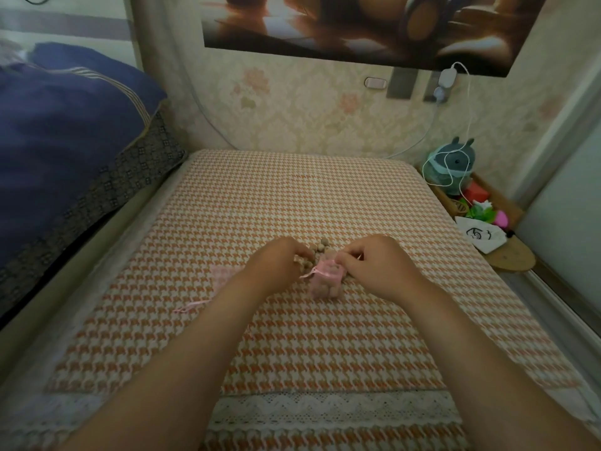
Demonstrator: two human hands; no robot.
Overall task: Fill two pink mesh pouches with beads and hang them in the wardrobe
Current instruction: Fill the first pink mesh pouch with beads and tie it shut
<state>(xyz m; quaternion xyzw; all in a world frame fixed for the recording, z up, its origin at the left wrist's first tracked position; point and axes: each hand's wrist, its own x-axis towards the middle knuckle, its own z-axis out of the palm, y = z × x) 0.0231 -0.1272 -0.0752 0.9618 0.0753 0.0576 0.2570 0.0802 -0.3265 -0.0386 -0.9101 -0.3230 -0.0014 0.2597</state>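
- Navy bedding (pixel 65 131): heaped at far left, beside the patterned surface.
- Houndstooth cover (pixel 292 196): orange and cream, lace-trimmed at the near edge; it bears all the task items.
- Flat pouch (pixel 224 275): pink mesh, lying flat on the cover just left of the left forearm, partly hidden by it; its pink ribbon (pixel 192 305) trails toward the near left.
- Left hand (pixel 279 262): palm down, fingers curled, fingertips pinching a few beads at the left edge of the pile.
- Beads (pixel 322 247): small, tan, in a loose cluster on the cover between the two hands, just beyond the filled pouch.
- Filled pouch (pixel 325 281): pink mesh, standing upright between the hands, beads visible through the mesh, ribbon hanging at its left side.
- Right hand (pixel 374 265): palm down, thumb and fingers pinching the filled pouch's upper right edge.
- Plush toy (pixel 453 161): grey-green, at far right on a wooden shelf (pixel 514 258), a white cable (pixel 468 102) looped over it.
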